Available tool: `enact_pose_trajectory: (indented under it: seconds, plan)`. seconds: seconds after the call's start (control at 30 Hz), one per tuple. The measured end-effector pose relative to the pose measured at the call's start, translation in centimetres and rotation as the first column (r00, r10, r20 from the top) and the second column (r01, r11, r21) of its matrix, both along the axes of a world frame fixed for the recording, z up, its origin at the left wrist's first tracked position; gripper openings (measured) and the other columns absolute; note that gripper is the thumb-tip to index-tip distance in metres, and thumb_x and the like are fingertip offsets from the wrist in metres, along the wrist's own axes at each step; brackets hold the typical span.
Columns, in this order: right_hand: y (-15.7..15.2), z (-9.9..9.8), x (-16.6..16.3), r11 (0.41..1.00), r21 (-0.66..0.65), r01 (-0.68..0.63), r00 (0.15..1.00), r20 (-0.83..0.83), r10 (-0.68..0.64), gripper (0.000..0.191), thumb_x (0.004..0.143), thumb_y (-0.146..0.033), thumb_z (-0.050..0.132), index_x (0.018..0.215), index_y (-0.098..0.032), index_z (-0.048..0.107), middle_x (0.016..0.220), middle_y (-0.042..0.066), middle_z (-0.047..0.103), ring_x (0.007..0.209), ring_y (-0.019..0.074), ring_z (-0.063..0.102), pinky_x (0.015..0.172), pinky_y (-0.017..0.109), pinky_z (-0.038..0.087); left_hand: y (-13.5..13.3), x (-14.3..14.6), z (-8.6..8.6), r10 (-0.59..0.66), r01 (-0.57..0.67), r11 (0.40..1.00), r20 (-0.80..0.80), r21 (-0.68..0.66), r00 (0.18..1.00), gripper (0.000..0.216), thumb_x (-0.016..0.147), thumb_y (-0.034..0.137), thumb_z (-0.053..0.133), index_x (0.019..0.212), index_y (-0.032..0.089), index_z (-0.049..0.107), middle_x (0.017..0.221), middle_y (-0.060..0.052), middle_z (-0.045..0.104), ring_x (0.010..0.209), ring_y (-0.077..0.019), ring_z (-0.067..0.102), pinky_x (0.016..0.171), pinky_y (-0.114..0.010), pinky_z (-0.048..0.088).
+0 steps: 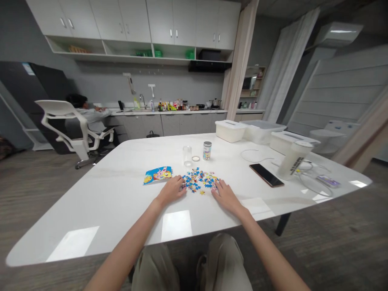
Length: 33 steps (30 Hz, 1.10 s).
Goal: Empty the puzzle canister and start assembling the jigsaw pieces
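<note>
Puzzle pieces (197, 186), clear jar (187, 156), capped jar (207, 152)

Glossy white bench (115, 202) scattered with jigsaw pieces

Loose blue and yellow cardboard jigsaw pieces (194, 186) are heaped near the middle, with a curled, blue printed picture sheet (157, 174) laid to their left. Behind, a clear cylindrical jar (187, 157), a small round lid (195, 159) and a silver-capped, printed cylindrical jar (207, 152) are set. Rightward, a black rectangular phone (266, 175), a cream cylindrical tumbler (294, 159) and white lidded plastic boxes (230, 132) are placed.

Scattered jigsaw pieces (195, 176)
Mostly blue, some yellow, they lie between the tabletop's (115, 194) near and far edges, apart from both.
</note>
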State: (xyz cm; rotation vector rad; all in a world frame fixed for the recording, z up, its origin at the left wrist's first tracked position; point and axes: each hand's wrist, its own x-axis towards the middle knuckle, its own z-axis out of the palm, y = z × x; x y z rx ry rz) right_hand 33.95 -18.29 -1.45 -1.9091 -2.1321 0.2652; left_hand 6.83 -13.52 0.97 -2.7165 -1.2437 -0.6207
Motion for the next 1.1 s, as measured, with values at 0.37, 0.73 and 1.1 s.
enact_pose_trajectory:
  seconds: [0.37,0.73,1.1]
  plan:
    - [-1.6,-0.6,0.0,0.994,0.031,-0.100,0.993,0.067,0.098,0.067,0.097,-0.056,0.021,0.151,-0.016,0.030,0.159,0.006,0.020,0.147,0.0262,0.016,0.118,0.050,0.017,0.3,-0.7,-0.3,-0.191,0.203,0.964,0.081,-0.175,0.978,0.015,0.092,0.018,0.046,0.092,0.018,0.061,0.092,-0.006,0.061,0.084,-0.0172,0.058,0.074,-0.028,0.045]
    - [-2.3,-0.4,0.1,0.992,0.029,-0.120,0.986,0.124,0.116,0.063,0.098,-0.054,0.022,0.152,-0.020,0.027,0.160,0.004,0.017,0.148,0.0249,0.015,0.118,0.049,0.018,-1.0,0.2,0.9,-0.233,0.221,0.953,-0.038,-0.207,0.972,0.016,0.094,0.020,0.044,0.102,0.020,0.058,0.096,-0.006,0.059,0.088,-0.0190,0.058,0.075,-0.030,0.046]
    - [-2.3,-0.1,0.4,0.980,0.167,-0.106,0.989,-0.089,0.122,0.051,0.097,-0.041,0.034,0.141,-0.018,0.045,0.150,0.011,0.041,0.141,0.0245,0.034,0.115,0.048,0.027,0.3,-1.1,0.7,-0.137,0.145,0.964,0.050,-0.224,0.989,0.014,0.085,0.012,0.048,0.088,0.018,0.060,0.088,-0.004,0.062,0.081,-0.0179,0.060,0.072,-0.029,0.044]
